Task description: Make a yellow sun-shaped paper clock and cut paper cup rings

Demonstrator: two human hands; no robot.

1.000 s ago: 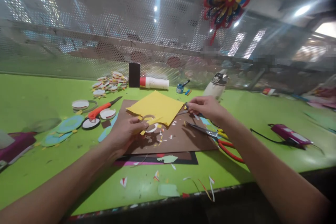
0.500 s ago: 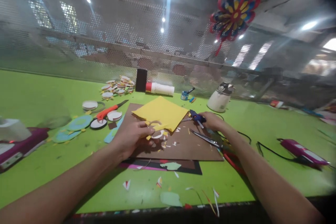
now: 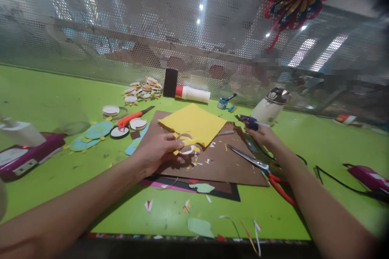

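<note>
My left hand [image 3: 161, 151] pinches a small white paper ring [image 3: 186, 151] with yellow tabs on its edge, held over a brown board [image 3: 209, 170]. My right hand [image 3: 263, 135] is wrapped round a dark blue hot glue gun [image 3: 249, 122], its nozzle pointing left near the board's far right corner. Between the hands lies a yellow sheet [image 3: 194, 123] on the board. Red-handled scissors [image 3: 258, 162] rest open across the board's right side, partly behind my right forearm. Tiny paper scraps are scattered under the ring.
Orange-handled scissors [image 3: 130, 119] and light blue discs [image 3: 99, 129] lie to the left, beside a purple power strip [image 3: 39, 158]. Behind stand a pile of small paper rings [image 3: 144, 89], a dark upright block [image 3: 170, 83], a blue jar [image 3: 222, 103] and a white jug [image 3: 266, 109].
My right hand has drawn the glue gun right, away from the yellow sheet. The left hand still holds the ring, now tilted more upright. The view has shifted slightly.
</note>
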